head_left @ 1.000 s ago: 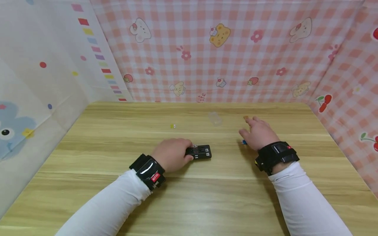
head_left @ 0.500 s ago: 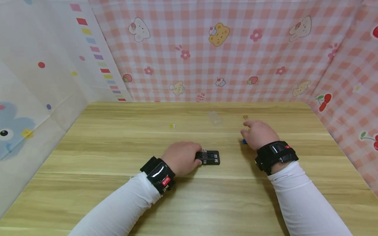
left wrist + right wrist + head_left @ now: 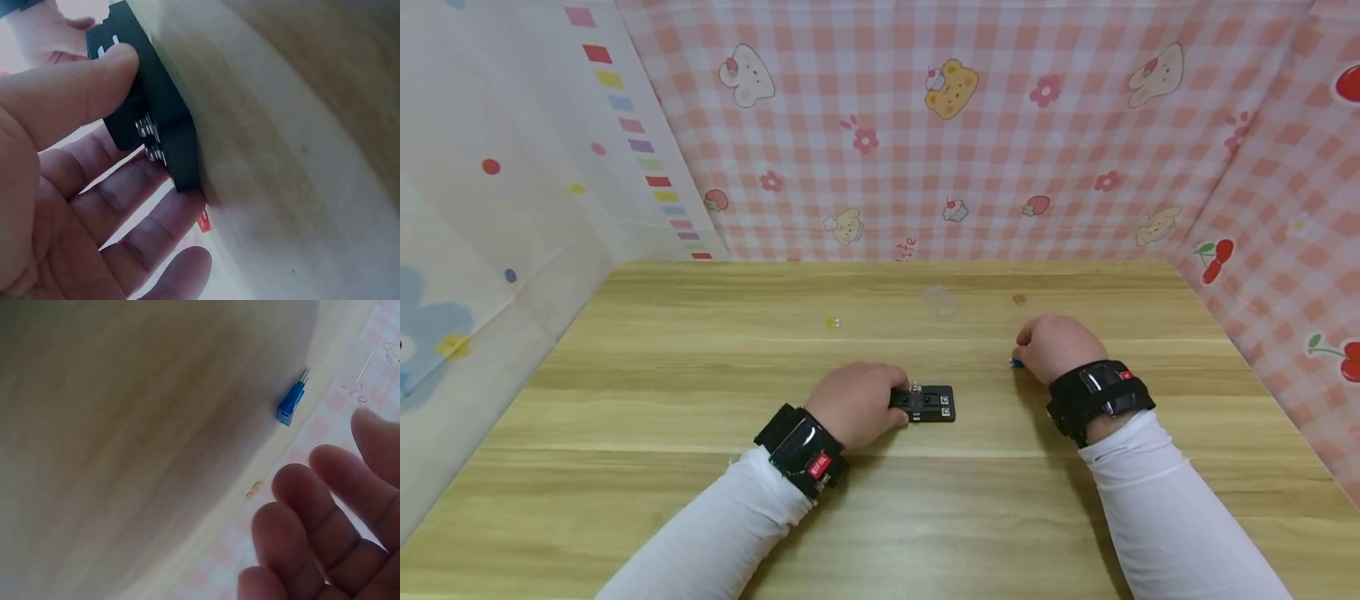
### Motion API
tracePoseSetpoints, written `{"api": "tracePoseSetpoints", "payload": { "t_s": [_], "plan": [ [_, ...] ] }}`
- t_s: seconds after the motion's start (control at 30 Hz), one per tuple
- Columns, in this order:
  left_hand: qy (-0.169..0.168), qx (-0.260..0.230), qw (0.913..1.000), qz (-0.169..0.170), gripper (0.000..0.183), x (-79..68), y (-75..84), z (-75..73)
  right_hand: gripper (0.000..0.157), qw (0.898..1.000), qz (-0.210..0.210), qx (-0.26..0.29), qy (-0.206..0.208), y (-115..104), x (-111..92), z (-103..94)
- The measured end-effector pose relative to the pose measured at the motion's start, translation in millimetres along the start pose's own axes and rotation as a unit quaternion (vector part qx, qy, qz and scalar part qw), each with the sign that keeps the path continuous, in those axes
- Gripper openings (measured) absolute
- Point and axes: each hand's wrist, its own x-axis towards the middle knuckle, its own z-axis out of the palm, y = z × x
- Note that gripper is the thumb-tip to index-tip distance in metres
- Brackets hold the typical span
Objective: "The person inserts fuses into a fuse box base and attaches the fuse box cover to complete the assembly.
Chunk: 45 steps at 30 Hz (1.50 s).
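Black block (image 3: 927, 404) in left hand (image 3: 852, 405) shifted right, long axis left-to-right.

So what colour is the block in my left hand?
The block is black, clearest in the head view.

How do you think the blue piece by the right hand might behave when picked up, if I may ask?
The blue piece is probably light, being tiny beside the right hand. It looks stiff, given its straight metal prongs. Its angular body suggests it would slide rather than roll if nudged.
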Motion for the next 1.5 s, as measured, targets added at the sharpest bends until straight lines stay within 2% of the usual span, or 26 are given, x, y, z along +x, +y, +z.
{"api": "tracePoseSetpoints", "payload": {
  "t_s": [0.33,0.5,0.9,1.17,1.5],
  "plan": [
    [-0.04,-0.043,0.9981,-0.016,0.039,-5.0,-7.8,-9.7,0.03,0.999,0.004,-0.009,-0.033,-3.5,-3.2,1.4],
    [-0.047,-0.048,0.9976,-0.016,0.04,-3.3,-8.0,-12.1,0.03,0.999,0.011,-0.013,-0.043,-5.2,-4.2,-1.2],
    [-0.041,-0.04,0.9983,-0.013,0.04,-4.9,-9.9,-10.0,0.029,0.998,0.002,-0.022,-0.053,-3.5,-1.2,0.2],
    [-0.026,-0.043,0.9987,-0.004,0.039,-5.0,-11.9,-11.0,0.015,0.998,-0.014,-0.033,-0.06,-7.7,6.0,-1.4],
    [-0.027,-0.043,0.9987,-0.008,0.04,-3.8,-14.2,-6.2,0.011,0.996,-0.045,-0.065,-0.047,-8.1,13.2,8.3]
  ]
}}
